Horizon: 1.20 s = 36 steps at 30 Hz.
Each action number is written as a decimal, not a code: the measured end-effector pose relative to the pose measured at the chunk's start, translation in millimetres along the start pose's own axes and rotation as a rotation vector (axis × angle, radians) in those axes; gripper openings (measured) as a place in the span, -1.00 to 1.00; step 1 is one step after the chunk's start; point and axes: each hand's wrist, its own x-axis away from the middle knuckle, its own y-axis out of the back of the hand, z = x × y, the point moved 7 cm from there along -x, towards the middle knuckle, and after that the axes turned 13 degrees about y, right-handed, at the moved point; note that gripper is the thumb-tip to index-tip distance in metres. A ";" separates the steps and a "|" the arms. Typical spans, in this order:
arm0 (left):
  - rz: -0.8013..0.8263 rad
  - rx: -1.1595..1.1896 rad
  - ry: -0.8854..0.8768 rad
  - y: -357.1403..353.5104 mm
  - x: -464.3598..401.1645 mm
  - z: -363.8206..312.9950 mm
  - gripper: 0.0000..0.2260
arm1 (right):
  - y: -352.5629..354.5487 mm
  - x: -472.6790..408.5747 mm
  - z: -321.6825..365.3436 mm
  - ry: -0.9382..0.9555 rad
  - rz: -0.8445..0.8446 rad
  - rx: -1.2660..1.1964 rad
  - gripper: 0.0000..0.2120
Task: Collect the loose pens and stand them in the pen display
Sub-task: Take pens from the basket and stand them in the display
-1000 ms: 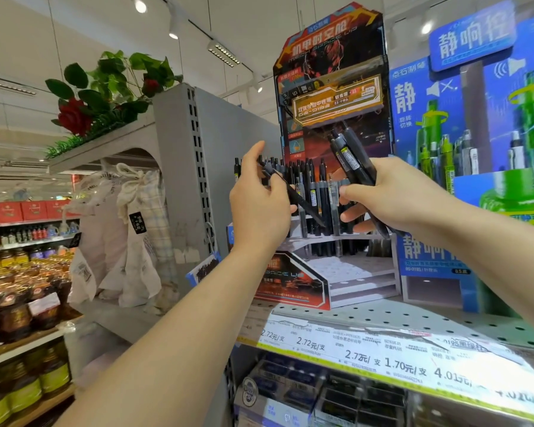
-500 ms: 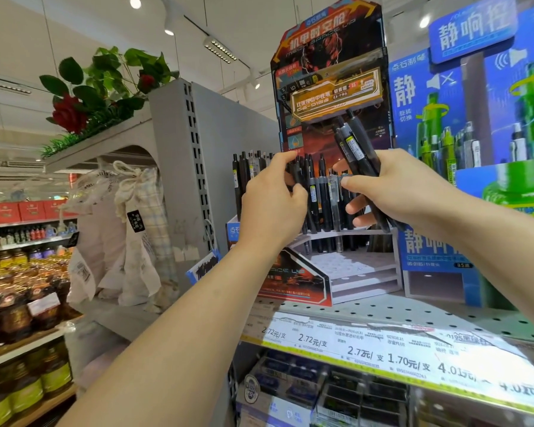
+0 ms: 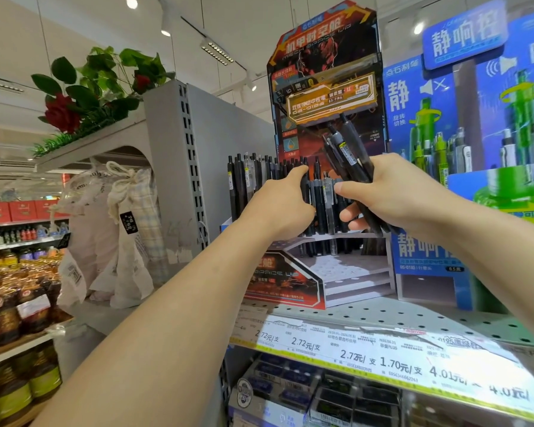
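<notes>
Right hand (image 3: 392,192) grips a bundle of black pens (image 3: 349,155) in front of the pen display (image 3: 327,87), fingers curled round them, tips angled up-left. Left hand (image 3: 281,201) is at the upright pens (image 3: 321,198) standing in the display's top tier, fingers curled on one pen, probably pinching it, partly hidden. Display stands on the perforated shelf (image 3: 413,315), blue-green display (image 3: 475,118) just right of it.
</notes>
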 end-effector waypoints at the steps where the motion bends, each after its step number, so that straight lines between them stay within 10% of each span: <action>1: 0.007 -0.011 0.000 -1.1 -0.3 -0.2 -0.30 | -0.2 0.3 0.8 0.005 0.002 0.001 -0.96; 14: -0.054 -0.018 0.041 -3.4 -1.9 0.6 -0.28 | -2.1 1.2 2.1 -0.006 0.028 -0.045 -0.91; 25: -0.077 0.694 -0.040 17.6 17.2 12.2 -0.81 | -13.2 -1.0 0.0 -0.020 0.146 0.028 -0.83; 36: -0.180 1.172 0.031 27.2 20.7 36.2 -0.91 | -7.6 -2.6 -5.0 -0.066 0.090 -0.049 -0.84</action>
